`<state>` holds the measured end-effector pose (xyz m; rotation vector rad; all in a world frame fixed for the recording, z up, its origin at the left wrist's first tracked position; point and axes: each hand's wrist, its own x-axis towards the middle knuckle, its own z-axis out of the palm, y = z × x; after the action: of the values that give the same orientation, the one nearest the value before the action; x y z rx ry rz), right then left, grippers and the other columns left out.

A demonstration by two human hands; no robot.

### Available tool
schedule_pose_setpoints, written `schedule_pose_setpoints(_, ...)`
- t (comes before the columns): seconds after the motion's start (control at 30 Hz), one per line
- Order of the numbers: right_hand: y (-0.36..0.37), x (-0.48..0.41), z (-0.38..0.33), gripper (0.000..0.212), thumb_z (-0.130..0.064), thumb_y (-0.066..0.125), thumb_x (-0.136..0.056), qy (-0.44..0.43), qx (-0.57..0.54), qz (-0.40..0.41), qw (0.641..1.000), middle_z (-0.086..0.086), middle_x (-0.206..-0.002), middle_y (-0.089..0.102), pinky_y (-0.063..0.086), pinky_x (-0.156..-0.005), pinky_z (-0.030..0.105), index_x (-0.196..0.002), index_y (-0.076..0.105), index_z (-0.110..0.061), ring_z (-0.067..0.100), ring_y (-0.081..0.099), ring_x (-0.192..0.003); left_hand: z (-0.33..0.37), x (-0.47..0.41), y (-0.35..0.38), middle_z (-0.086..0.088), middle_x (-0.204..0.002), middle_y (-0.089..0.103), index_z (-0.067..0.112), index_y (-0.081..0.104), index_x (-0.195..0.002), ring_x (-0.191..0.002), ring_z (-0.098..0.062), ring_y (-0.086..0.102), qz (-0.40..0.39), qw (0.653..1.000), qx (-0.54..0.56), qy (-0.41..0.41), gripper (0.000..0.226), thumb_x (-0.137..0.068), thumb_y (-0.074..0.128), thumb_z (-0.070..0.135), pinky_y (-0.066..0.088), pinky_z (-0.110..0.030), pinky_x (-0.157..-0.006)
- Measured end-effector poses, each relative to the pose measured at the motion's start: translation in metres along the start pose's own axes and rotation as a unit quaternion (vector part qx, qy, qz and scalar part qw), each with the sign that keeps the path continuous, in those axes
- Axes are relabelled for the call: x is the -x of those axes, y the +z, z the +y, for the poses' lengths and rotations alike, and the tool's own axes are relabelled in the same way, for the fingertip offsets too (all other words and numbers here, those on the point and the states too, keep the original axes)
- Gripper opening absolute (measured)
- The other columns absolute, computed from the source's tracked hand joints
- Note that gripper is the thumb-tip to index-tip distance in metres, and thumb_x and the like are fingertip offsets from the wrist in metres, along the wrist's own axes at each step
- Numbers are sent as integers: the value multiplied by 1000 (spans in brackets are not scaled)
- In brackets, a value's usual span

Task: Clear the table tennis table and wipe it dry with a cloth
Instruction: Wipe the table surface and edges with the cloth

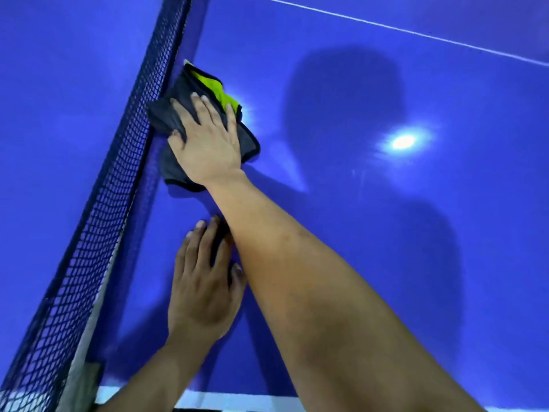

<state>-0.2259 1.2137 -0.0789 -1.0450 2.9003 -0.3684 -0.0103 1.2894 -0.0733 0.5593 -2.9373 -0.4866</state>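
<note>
Cloth (165, 115) lies bunched on the blue surface (386, 248), tight against the net (104, 203). The right hand (208, 141) is spread palm-down on it with fingers straight, probably to press it into the strip along the net base. The left hand (202, 286) rests flat on the surface, fingers straight, just beside the right forearm, likely bracing the long reach. Count: one cloth, one net, two hands.

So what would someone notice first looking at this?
The right hand pressing a grey and lime cloth on the blue table, right beside the dark net on the left. Nearer the camera, the left hand rests flat on the table; a bright glare shines further right.
</note>
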Motion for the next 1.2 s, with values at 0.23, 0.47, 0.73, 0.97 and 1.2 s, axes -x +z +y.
schedule_pose_setpoints(0.23,-39,69,166,60,-45,39,-97,125,-24,73,989,4,-164,34,3,-126,50,-155,40,-33,17,24,-153,5,-2,1,-16,-158,37,10,47,-149,-146,-39,32,1,1000,-6,-1,60,-92,42,28,24,-53,-121)
schedule_pose_setpoints(0.47,-93,176,339,67,-50,32,-92,278,-18,76,957,6,-165,31,6,-126,48,-156,37,-35,19,26,-153,3,-3,6,-15,-158,38,11,47,-147,-146,-40,33,8,1000,-20,-8,60,-91,39,31,26,-55,-119)
schedule_pose_setpoints(0.73,-126,266,451,64,-47,32,-96,415,-23,90,905,4,-168,23,-2,-127,47,-159,30,-34,17,17,-155,4,-4,5,-16,-158,38,10,47,-147,-146,-40,32,12,1000,-10,-7,60,-91,39,31,24,-51,-119)
schedule_pose_setpoints(0.97,-112,254,407,60,-41,30,-101,502,-30,117,857,6,-170,17,-4,-125,53,-160,26,-31,21,12,-157,4,0,-1,-15,-158,37,10,46,-148,-147,-36,31,13,1000,2,2,59,-95,39,37,23,-50,-120)
schedule_pose_setpoints(1.2,-80,215,279,60,-40,28,-104,427,-6,86,900,9,-170,13,-5,-125,54,-162,21,-27,22,9,-157,-16,9,-5,-11,-166,25,17,35,-157,-154,-30,20,-30,998,-28,39,66,-98,32,47,19,-47,-125)
